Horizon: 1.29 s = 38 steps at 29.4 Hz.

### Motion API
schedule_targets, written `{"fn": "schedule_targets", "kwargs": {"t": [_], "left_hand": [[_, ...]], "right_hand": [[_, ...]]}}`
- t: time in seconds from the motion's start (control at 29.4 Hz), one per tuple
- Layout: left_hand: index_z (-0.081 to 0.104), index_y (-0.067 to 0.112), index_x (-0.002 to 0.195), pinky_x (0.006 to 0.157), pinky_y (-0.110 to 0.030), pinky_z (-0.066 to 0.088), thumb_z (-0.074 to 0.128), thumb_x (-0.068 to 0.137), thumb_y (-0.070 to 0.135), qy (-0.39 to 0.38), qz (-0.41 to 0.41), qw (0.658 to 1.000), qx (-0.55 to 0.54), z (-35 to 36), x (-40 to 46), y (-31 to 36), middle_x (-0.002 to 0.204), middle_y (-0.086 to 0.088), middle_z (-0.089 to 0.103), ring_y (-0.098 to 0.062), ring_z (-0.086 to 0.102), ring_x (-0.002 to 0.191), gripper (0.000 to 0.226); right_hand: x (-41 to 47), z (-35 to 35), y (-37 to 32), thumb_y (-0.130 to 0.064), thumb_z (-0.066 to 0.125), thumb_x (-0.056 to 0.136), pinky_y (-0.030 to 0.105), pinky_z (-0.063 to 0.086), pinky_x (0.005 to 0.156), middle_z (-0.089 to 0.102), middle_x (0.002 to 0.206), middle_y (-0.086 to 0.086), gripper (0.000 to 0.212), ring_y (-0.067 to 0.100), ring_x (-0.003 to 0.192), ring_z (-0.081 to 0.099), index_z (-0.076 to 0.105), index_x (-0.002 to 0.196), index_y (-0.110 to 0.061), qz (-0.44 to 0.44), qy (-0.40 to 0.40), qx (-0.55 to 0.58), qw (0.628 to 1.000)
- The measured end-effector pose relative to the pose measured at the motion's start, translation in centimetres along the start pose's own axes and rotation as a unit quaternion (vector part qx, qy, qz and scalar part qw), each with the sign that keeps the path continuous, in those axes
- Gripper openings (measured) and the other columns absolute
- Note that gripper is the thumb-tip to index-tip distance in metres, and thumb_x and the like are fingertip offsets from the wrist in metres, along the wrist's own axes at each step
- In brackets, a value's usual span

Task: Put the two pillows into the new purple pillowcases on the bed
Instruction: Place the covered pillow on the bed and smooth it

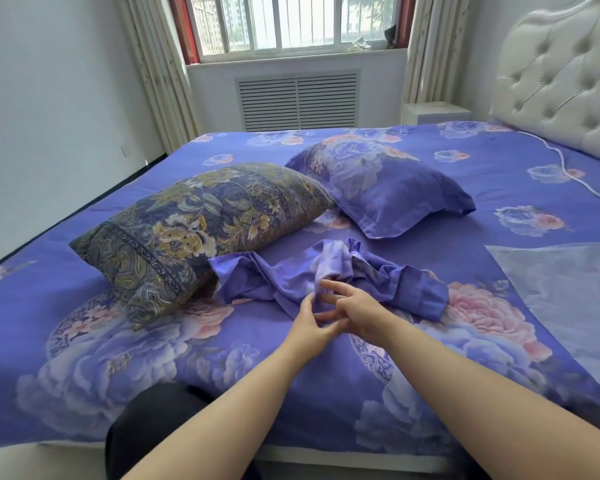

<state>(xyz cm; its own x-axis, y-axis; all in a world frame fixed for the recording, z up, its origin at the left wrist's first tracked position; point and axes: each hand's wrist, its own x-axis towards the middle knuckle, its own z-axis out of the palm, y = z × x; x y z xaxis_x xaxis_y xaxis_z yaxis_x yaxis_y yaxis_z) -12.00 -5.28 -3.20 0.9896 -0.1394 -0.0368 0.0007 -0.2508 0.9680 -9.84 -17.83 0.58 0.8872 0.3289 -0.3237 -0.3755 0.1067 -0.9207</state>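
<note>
Standing at the foot of the bed (pixel 291 393), I take the crumpled purple pillowcase (pixel 329 275) as my marker. Just on the near side of it the two hands meet. The left hand (pixel 310 325) has its fingers curled and pinching a fold of the cloth at the near edge; the right hand (pixel 355 315) has its fingers spread fairly wide, tips touching the same fold, though whether it really grips I cannot tell.

The trouble I foresee starts here. The case lies in a bunch, and its opening is not to be seen; if the hands pull on a hem or a closed corner instead of the mouth, the cloth could simply twist tighter or turn inside out.

Touching the left end of the pillowcase, and partly lying over it, is the dark floral pillow (pixel 201 220), in its old cover. A tug on the case could drag this pillow along or be checked by its weight.

Beyond the pillowcase, a little to the right, the purple pillow (pixel 385 188) appears already dressed in the new cloth, so I judge one remains.

Well to the right of the pillowcase a clear plastic bag (pixel 565 303) lies flat; a knee or sliding pillow might catch it.
</note>
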Motion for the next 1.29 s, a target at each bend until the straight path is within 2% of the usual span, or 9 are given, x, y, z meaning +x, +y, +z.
{"fn": "schedule_targets", "kwargs": {"t": [0.27, 0.41, 0.54, 0.65, 0.78, 0.88, 0.99, 1.16, 1.29], "left_hand": [[0.066, 0.012, 0.099, 0.075, -0.019, 0.041, 0.045, 0.091, -0.001, 0.109, 0.126, 0.976, 0.137, -1.4, 1.9, 5.5, 0.087, 0.003, 0.065, -0.012, 0.056, 0.083, 0.026], [0.056, 0.013, 0.073, 0.052, -0.029, 0.033, 0.040, 0.086, 0.004, 0.002, 0.110, 0.993, 0.037, -3.0, 0.5, 11.2, 0.058, 0.001, 0.050, -0.013, 0.041, 0.050, 0.023], [0.066, 0.012, 0.077, 0.053, -0.020, 0.042, 0.053, 0.091, 0.002, -0.104, 0.081, 0.987, -0.089, -5.5, -2.0, 16.3, 0.067, -0.005, 0.059, -0.010, 0.051, 0.054, 0.022], [0.066, 0.014, 0.074, 0.054, -0.020, 0.049, 0.060, 0.091, 0.012, 0.102, 0.115, 0.979, -0.130, -10.3, -1.3, 17.0, 0.058, 0.003, 0.066, -0.009, 0.059, 0.052, 0.018], [0.057, 0.018, 0.059, 0.063, -0.031, 0.041, 0.063, 0.089, 0.026, 0.341, 0.096, 0.930, -0.100, -16.4, 0.4, 14.7, 0.056, 0.000, 0.056, -0.017, 0.049, 0.059, 0.031], [0.063, 0.015, 0.072, 0.064, -0.030, 0.047, 0.062, 0.090, 0.027, 0.301, 0.070, 0.927, -0.210, -19.2, 2.2, 14.4, 0.056, 0.006, 0.063, -0.019, 0.057, 0.065, 0.022], [0.063, 0.016, 0.083, 0.064, -0.030, 0.050, 0.059, 0.090, 0.036, 0.267, 0.077, 0.928, -0.249, -19.5, 3.3, 15.7, 0.078, -0.002, 0.065, -0.021, 0.060, 0.074, 0.022], [0.059, 0.003, 0.086, 0.060, -0.036, 0.051, 0.052, 0.097, 0.027, 0.283, -0.082, 0.925, -0.242, -19.4, 7.3, 12.2, 0.070, -0.008, 0.064, -0.022, 0.061, 0.076, 0.028], [0.058, 0.017, 0.090, 0.053, -0.023, 0.051, 0.047, 0.097, 0.029, 0.270, -0.031, 0.938, -0.215, -17.9, 9.1, 13.9, 0.081, 0.000, 0.062, -0.015, 0.062, 0.072, 0.018]], "right_hand": [[3.2, -1.3, 0.4, -0.012, 0.066, 0.068, 0.048, 0.055, 0.081, 0.061, 0.109, 0.017, 0.049, 0.028, 0.092, 0.062, 0.041, 0.110, -0.013, -0.131, 0.270, -0.078, 0.951], [2.7, -2.5, -1.0, -0.054, 0.065, 0.066, 0.042, 0.049, 0.092, 0.055, 0.119, 0.012, 0.068, 0.031, 0.106, 0.058, 0.048, 0.115, -0.010, -0.084, 0.360, -0.142, 0.918], [0.9, -4.8, -3.5, -0.032, 0.046, 0.086, 0.034, 0.044, 0.074, 0.059, 0.101, 0.019, 0.025, 0.033, 0.082, 0.051, 0.056, 0.070, -0.016, -0.077, 0.370, -0.276, 0.884], [-2.2, -6.3, -6.9, -0.012, 0.049, 0.082, 0.028, 0.037, 0.062, 0.058, 0.082, 0.010, 0.015, 0.020, 0.078, 0.050, 0.065, 0.083, -0.010, -0.172, 0.406, -0.221, 0.870], [-9.0, -5.1, -13.4, -0.007, 0.058, 0.088, 0.020, 0.039, 0.047, 0.059, 0.063, 0.004, 0.017, 0.015, 0.057, 0.053, 0.064, 0.073, -0.005, -0.120, 0.089, -0.270, 0.951], [-13.9, -4.1, -18.3, -0.006, 0.067, 0.069, 0.017, 0.044, 0.046, 0.060, 0.057, 0.001, 0.003, 0.010, 0.047, 0.055, 0.067, 0.071, -0.004, -0.079, -0.112, -0.269, 0.953], [-15.1, -4.9, -21.5, -0.013, 0.080, 0.059, 0.018, 0.049, 0.048, 0.064, 0.057, 0.003, 0.020, 0.012, 0.048, 0.060, 0.067, 0.071, -0.003, -0.134, -0.113, -0.215, 0.961], [-9.9, -8.0, -19.6, -0.021, 0.070, 0.084, 0.024, 0.049, 0.053, 0.058, 0.061, 0.005, 0.016, 0.016, 0.050, 0.055, 0.062, 0.081, -0.008, 0.085, 0.034, -0.472, 0.877], [-6.7, -7.7, -19.4, -0.002, 0.044, 0.085, 0.032, 0.045, 0.071, 0.064, 0.082, 0.016, 0.021, 0.032, 0.083, 0.060, 0.062, 0.079, -0.010, -0.191, 0.391, -0.439, 0.786]]}}
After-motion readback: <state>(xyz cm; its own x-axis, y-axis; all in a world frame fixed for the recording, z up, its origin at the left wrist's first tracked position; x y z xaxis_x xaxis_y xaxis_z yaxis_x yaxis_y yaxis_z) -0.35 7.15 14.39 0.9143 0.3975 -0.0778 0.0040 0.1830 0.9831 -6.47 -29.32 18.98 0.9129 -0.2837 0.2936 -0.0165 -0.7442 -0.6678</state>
